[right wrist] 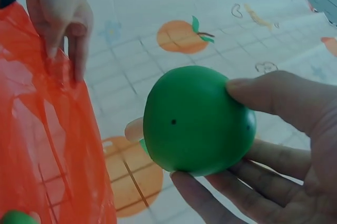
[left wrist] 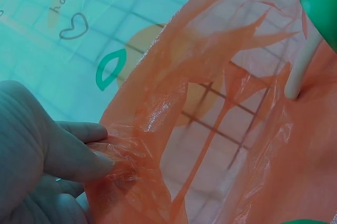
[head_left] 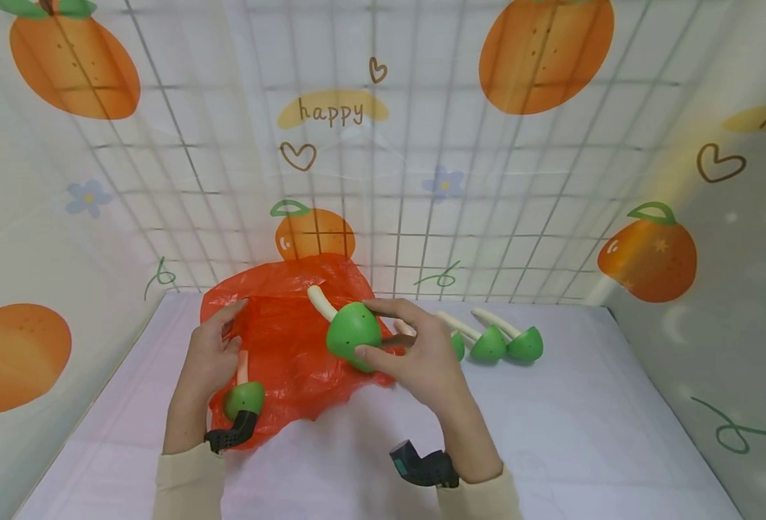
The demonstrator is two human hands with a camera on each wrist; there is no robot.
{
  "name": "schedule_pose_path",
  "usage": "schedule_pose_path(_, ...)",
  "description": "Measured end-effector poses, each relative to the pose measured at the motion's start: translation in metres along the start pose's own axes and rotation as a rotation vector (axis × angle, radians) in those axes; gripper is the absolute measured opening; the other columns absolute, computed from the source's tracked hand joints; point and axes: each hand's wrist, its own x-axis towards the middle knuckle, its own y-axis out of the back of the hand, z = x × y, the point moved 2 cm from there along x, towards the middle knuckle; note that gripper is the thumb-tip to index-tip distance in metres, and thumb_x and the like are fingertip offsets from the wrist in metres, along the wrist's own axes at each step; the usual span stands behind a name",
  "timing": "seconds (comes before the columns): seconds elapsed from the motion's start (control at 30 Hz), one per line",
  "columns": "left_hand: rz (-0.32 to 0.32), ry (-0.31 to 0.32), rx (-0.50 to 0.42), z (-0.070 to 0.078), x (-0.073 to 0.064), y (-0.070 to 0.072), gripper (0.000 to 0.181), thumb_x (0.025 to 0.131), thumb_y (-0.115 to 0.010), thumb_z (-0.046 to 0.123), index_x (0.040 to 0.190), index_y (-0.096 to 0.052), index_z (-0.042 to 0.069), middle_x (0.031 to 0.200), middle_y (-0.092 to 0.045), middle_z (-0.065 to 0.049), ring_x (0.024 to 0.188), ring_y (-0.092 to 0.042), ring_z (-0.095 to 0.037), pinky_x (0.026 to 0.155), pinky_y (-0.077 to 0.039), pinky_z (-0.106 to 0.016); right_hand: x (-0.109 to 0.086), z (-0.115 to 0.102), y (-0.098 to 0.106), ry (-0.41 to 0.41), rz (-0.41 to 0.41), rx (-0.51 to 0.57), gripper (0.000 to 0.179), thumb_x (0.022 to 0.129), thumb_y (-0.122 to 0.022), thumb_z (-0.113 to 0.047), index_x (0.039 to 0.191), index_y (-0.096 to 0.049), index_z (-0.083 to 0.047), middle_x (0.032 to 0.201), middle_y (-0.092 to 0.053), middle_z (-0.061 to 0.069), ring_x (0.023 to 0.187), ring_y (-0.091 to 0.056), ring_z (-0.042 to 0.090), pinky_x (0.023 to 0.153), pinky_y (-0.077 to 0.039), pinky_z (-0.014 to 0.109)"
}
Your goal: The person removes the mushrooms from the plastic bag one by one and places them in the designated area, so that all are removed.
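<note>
My right hand (head_left: pixel 430 354) holds a toy mushroom (head_left: pixel 352 334) with a round green cap and a pale stem. Thumb and fingers grip the cap, and the stem points up and to the left over a thin red plastic bag (head_left: pixel 285 375). In the right wrist view the dark-dotted cap (right wrist: pixel 197 124) fills the grasp. My left hand (head_left: pixel 206 357) pinches the bag's left edge between thumb and fingers; the left wrist view shows the film (left wrist: pixel 137 113) bunched there. Another green mushroom (head_left: pixel 245 397) lies at the bag beside my left wrist, partly hidden by the wrist camera.
Several more green-capped mushrooms (head_left: pixel 526 345) lie in a row on the white table (head_left: pixel 591 433), right of the bag and partly behind my right hand. A wire grid (head_left: pixel 513 217) covered with an orange-printed sheet stands along the back. Printed sheets also hang on both sides.
</note>
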Motion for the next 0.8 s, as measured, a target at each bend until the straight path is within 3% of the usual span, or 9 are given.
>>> schedule_pose_path(0.17, -0.001, 0.001, 0.002, 0.0, 0.0, 0.0, 0.064, 0.099, -0.051, -0.014, 0.16, -0.043, 0.005, 0.16, -0.045, -0.022, 0.145, -0.045, -0.046, 0.111, -0.044, -0.058, 0.002, 0.005, 0.014, 0.022, 0.057, 0.0, 0.053, 0.081, -0.088, 0.001, 0.131, -0.072, -0.01, 0.131, -0.07, 0.004, 0.123, -0.063, 0.021, 0.085, -0.064, 0.035)
schedule_pose_path(0.27, -0.001, 0.0, -0.001, 0.0, 0.0, -0.001, 0.064, 0.099, -0.05, -0.014, 0.16, -0.043, 0.005, 0.159, -0.045, -0.022, 0.144, -0.046, -0.046, 0.111, -0.044, -0.058, 0.003, 0.011, 0.023, -0.005, 0.083, 0.02, 0.053, 0.082, -0.086, 0.002, 0.132, -0.072, -0.007, 0.132, -0.069, 0.006, 0.117, -0.068, 0.025, 0.084, -0.064, 0.034)
schedule_pose_path(0.4, -0.005, 0.002, -0.006, -0.001, 0.001, -0.001, 0.065, 0.099, -0.05, -0.015, 0.16, -0.043, 0.004, 0.159, -0.046, -0.023, 0.144, -0.046, -0.046, 0.111, -0.044, -0.058, 0.004, 0.019, 0.037, -0.053, 0.121, 0.037, 0.053, 0.084, -0.085, 0.002, 0.134, -0.07, -0.005, 0.134, -0.067, 0.009, 0.097, -0.076, 0.029, 0.082, -0.064, 0.034)
schedule_pose_path(0.5, -0.007, 0.01, -0.003, -0.001, 0.001, -0.001, 0.065, 0.099, -0.051, -0.014, 0.16, -0.043, 0.005, 0.16, -0.045, -0.022, 0.145, -0.045, -0.046, 0.111, -0.044, -0.058, 0.004, 0.025, 0.047, -0.069, 0.156, 0.046, 0.053, 0.084, -0.085, 0.003, 0.135, -0.069, -0.002, 0.134, -0.067, 0.012, 0.094, -0.077, 0.028, 0.083, -0.064, 0.033)
schedule_pose_path(0.8, -0.012, 0.008, -0.024, 0.002, 0.0, 0.0, 0.065, 0.098, -0.05, -0.016, 0.16, -0.042, 0.004, 0.16, -0.045, -0.022, 0.146, -0.044, -0.045, 0.113, -0.042, -0.057, 0.005, 0.04, 0.07, -0.121, 0.262, -0.016, 0.052, 0.085, -0.084, 0.002, 0.134, -0.068, 0.002, 0.134, -0.069, 0.015, 0.121, -0.063, 0.02, 0.085, -0.061, 0.023)
